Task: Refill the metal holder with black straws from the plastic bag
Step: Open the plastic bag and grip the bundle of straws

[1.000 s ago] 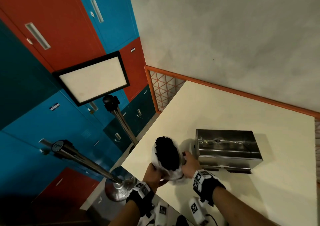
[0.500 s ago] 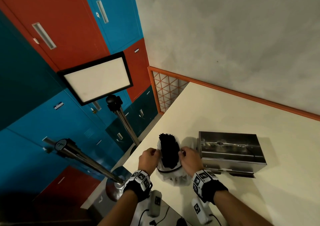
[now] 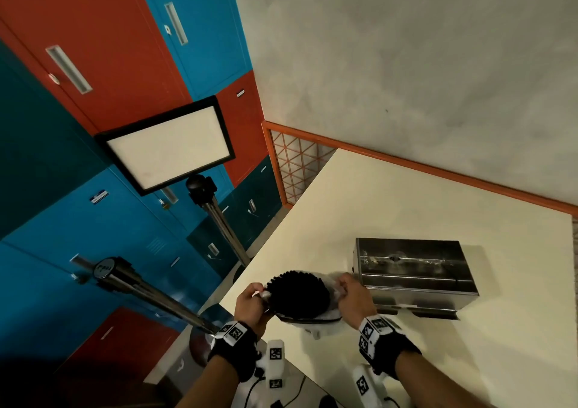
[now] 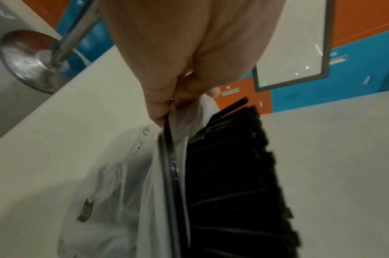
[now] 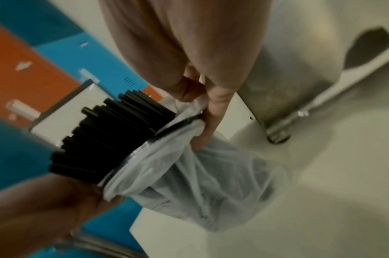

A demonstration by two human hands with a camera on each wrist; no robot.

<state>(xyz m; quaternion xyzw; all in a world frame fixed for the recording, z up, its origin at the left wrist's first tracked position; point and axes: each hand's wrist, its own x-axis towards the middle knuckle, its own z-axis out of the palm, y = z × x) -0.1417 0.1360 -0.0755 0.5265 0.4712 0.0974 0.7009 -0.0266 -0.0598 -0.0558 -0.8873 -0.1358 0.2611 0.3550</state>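
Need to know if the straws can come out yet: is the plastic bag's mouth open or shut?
Open. The left hand and right hand pinch opposite edges of the plastic bag, and the black straws stick out above its rim.

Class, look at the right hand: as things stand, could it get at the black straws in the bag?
Probably yes. The right hand grips the bag rim beside the straws, whose ends stick out uncovered, but it would have to let go first.

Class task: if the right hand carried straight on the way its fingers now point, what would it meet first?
Probably the black straws: the right hand pinches the plastic bag rim, fingers aimed inward at the bundle, though depth is unclear.
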